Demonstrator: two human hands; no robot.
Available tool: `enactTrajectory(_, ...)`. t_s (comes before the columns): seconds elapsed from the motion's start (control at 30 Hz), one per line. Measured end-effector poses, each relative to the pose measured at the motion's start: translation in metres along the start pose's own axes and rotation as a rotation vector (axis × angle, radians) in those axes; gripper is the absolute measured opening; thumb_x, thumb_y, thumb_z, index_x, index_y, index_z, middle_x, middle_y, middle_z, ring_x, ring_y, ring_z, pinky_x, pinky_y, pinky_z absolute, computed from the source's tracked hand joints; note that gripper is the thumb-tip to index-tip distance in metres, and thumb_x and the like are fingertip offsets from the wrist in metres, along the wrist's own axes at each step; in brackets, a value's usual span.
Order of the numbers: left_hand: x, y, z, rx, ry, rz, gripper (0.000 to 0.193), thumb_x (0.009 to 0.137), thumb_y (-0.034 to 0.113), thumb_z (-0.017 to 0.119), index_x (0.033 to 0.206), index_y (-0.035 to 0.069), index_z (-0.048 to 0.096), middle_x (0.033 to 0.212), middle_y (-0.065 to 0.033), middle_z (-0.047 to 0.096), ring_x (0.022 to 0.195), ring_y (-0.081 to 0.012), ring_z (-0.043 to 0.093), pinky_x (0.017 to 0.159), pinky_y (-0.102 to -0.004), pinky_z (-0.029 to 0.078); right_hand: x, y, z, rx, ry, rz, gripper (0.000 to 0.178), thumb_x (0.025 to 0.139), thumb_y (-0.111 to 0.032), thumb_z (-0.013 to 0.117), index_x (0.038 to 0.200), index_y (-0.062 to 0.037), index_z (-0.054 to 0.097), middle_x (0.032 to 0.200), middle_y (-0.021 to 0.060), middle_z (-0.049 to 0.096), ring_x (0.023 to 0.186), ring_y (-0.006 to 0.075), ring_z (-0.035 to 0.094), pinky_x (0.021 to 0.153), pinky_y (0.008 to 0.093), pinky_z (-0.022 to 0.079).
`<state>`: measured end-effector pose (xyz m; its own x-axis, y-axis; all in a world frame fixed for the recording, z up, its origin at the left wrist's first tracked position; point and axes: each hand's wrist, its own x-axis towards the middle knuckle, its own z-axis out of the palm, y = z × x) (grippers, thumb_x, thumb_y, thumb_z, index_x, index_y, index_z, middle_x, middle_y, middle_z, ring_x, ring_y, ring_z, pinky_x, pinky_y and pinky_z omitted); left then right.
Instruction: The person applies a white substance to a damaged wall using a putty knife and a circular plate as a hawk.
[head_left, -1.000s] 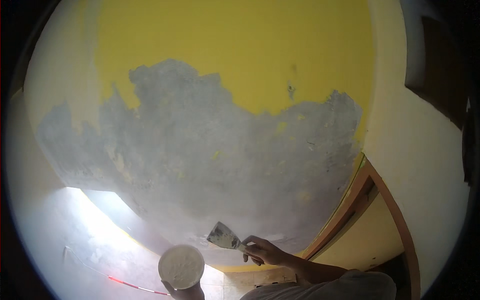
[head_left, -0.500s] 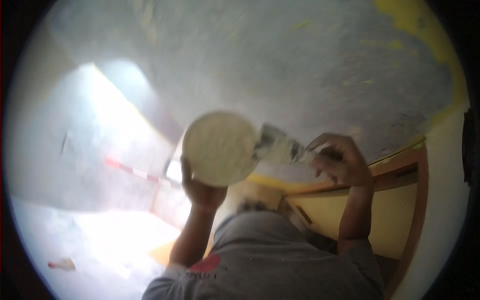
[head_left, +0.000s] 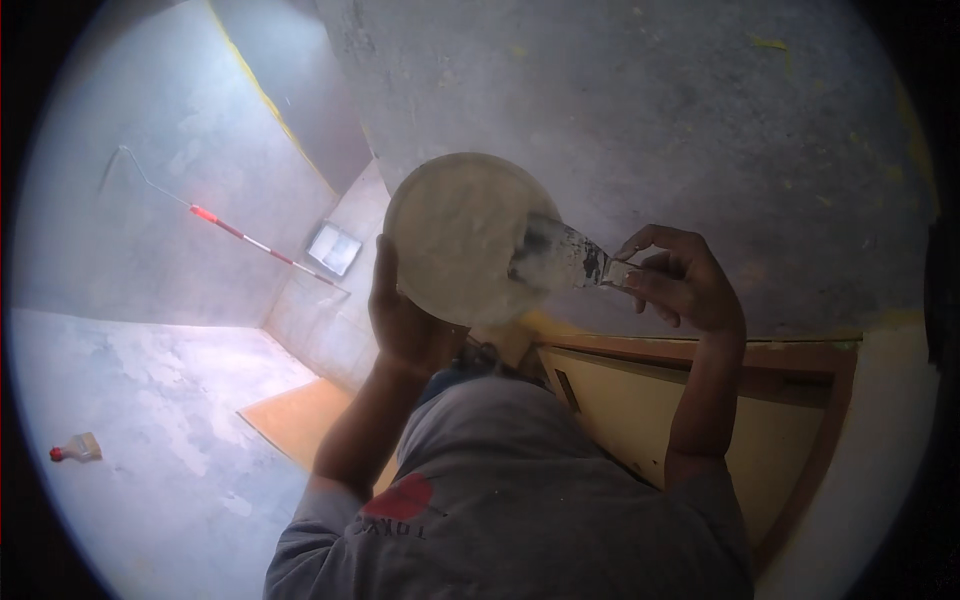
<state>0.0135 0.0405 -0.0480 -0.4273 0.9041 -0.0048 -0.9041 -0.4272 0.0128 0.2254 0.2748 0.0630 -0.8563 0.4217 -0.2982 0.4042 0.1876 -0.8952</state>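
Note:
My left hand (head_left: 405, 320) is wrapped round the lower left side of a round tub (head_left: 388, 225), supporting it from beneath. Pale, beige-grey paste (head_left: 455, 235) fills the tub up to near its rim. In my right hand (head_left: 690, 280), the fingers and thumb pinch the short handle of a putty knife (head_left: 585, 255). Its wide, dark blade is smeared with paste and lies over the right part of the paste surface, across the rim. How deep the blade's edge sits in the paste cannot be made out.
A grey patchy wall (head_left: 650, 130) rises in front of me. A red-and-white roller pole (head_left: 255, 243) leans at the left, near a paint tray (head_left: 334, 248) on the floor. A paintbrush (head_left: 77, 448) lies far left. A brown-framed door (head_left: 690, 400) is at the right.
The putty knife's blade has moved from beside the tub's right rim to over the paste. My view has shifted, bringing the paint tray and roller pole into clearer sight.

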Motion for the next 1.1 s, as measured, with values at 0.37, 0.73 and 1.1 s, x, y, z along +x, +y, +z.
enactTrajectory(0.37, 0.008, -0.055, 0.008, 0.168, -0.090, -0.091, 0.072, 0.110, 0.057, 0.037, 0.163, 0.010, 0.029, 0.161, -0.0167, 0.040, 0.147, -0.0368, 0.041, 0.121, -0.0566, 0.035, -0.002, 0.045, 0.057, 0.356, 0.168, -0.086, 0.024, 0.099, -0.007, 0.067, 0.122, -0.0010, 0.063, 0.069, 0.0088, 0.070, 0.040, 0.0041, 0.046, 0.037, 0.0228, 0.035)
enactTrajectory(0.73, 0.009, -0.050, -0.005, 0.009, -0.037, -0.149, 0.080, 0.107, 0.065, 0.038, 0.164, 0.011, 0.028, 0.165, -0.0159, 0.037, 0.150, -0.0353, 0.038, 0.123, -0.0539, 0.032, -0.042, 0.022, -0.015, -0.020, 0.348, -0.330, 0.019, 0.094, -0.004, 0.069, 0.113, 0.0004, 0.072, 0.076, 0.0103, 0.074, 0.059, 0.0046, 0.063, 0.048, 0.0211, 0.043)
enactTrajectory(1.1, 0.013, -0.053, -0.005, 0.085, 0.002, -0.269, 0.072, 0.110, 0.058, 0.034, 0.161, 0.007, 0.033, 0.162, -0.0175, 0.041, 0.148, -0.0358, 0.042, 0.121, -0.0546, 0.037, 0.001, 0.053, -0.045, 0.096, 0.007, -0.084, 0.019, 0.096, -0.008, 0.071, 0.113, -0.0017, 0.076, 0.065, 0.0070, 0.070, 0.047, 0.0045, 0.058, 0.039, 0.0216, 0.036)
